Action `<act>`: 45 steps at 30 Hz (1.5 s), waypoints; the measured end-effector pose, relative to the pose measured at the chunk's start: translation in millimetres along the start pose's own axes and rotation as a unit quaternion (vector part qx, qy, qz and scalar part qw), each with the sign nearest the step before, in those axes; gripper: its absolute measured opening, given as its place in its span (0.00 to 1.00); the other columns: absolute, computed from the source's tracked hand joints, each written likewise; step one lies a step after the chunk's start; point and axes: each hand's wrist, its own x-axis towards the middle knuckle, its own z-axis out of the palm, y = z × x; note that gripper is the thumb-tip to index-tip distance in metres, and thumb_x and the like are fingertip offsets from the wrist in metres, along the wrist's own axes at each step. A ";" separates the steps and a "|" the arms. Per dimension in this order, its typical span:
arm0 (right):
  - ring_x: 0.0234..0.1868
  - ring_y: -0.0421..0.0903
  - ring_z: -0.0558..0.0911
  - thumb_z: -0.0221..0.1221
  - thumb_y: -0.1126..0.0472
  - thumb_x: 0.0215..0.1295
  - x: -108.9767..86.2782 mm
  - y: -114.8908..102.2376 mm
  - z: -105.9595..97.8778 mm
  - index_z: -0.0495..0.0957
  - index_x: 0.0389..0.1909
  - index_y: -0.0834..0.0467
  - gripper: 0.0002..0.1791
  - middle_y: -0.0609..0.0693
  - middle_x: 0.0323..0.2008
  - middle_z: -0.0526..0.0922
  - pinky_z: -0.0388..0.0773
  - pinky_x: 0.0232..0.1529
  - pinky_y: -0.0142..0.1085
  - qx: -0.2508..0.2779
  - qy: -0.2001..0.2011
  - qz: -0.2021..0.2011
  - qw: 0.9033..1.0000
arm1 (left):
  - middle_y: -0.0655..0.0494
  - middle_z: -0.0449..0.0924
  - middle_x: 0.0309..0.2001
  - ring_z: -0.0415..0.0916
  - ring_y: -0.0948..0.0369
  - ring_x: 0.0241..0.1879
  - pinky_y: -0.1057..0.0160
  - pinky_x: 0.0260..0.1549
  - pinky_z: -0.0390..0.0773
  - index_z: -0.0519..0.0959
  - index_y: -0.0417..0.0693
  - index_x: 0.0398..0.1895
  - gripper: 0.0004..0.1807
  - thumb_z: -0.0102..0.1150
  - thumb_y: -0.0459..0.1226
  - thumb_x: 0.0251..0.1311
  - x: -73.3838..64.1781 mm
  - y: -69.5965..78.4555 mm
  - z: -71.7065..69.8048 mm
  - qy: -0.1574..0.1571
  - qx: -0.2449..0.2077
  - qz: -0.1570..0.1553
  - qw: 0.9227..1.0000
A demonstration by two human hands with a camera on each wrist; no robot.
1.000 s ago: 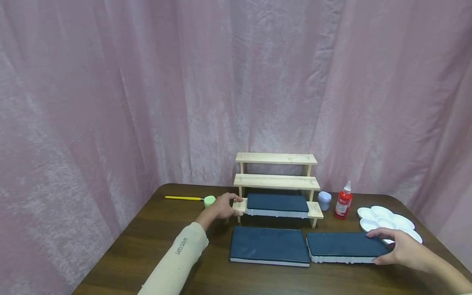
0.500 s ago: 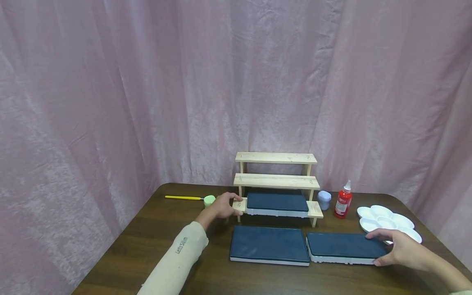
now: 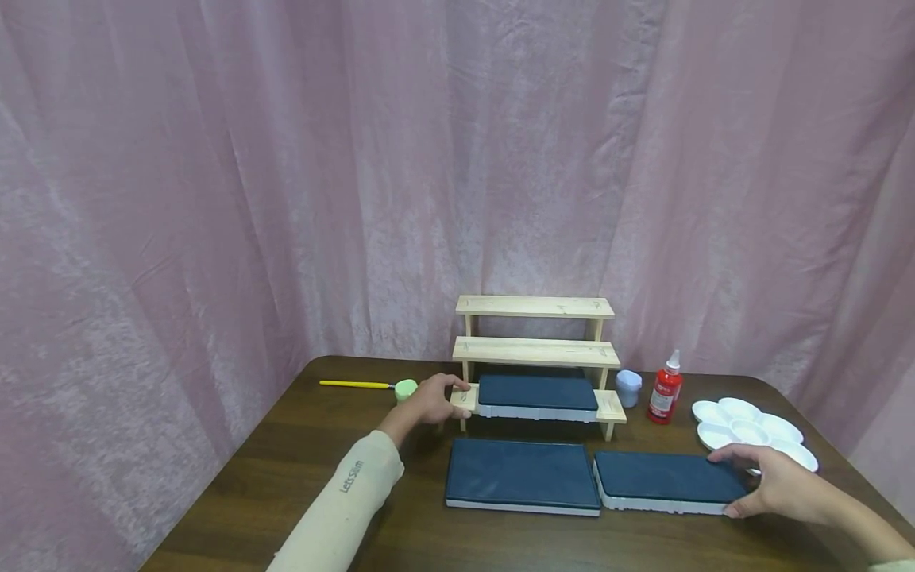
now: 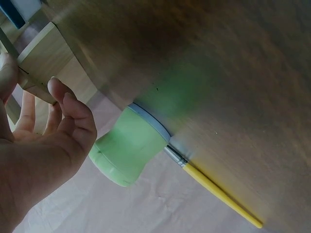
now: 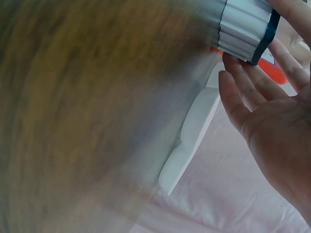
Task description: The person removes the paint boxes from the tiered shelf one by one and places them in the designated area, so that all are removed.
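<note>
My left hand (image 3: 431, 400) grips the left end of the lowest step of a three-tier wooden stand (image 3: 536, 351), thumb and fingers around the board. On that step lies a flat white box with a dark blue top (image 3: 538, 392). My right hand (image 3: 775, 481) holds the right end of a second such box (image 3: 668, 478) on the table, thumb at the front and fingers at the back. To its left, close beside it, sits a wider dark-topped box (image 3: 523, 475). In the right wrist view the ridged white side of the held box (image 5: 244, 30) shows between thumb and fingers.
A light green jar (image 3: 405, 390) and a yellow paintbrush (image 3: 355, 384) lie left of the stand. To its right are a lilac jar (image 3: 629, 388), a red squeeze bottle (image 3: 665, 396) and a white flower-shaped palette (image 3: 749, 432). A pink curtain (image 3: 543, 143) hangs behind.
The box under my right hand has shifted very slightly toward the table's front. Both hands keep their grip, and the stand stays where it was.
</note>
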 end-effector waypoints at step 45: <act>0.52 0.68 0.79 0.73 0.53 0.54 69.8 -82.4 16.2 0.76 0.56 0.65 0.32 0.69 0.53 0.79 0.79 0.43 0.59 0.018 0.144 0.040 0.989 | 0.42 0.72 0.63 0.69 0.43 0.61 0.46 0.56 0.71 0.81 0.53 0.55 0.26 0.77 0.40 0.50 0.1 0.7 0.2 -0.004 -0.009 -0.016 1.000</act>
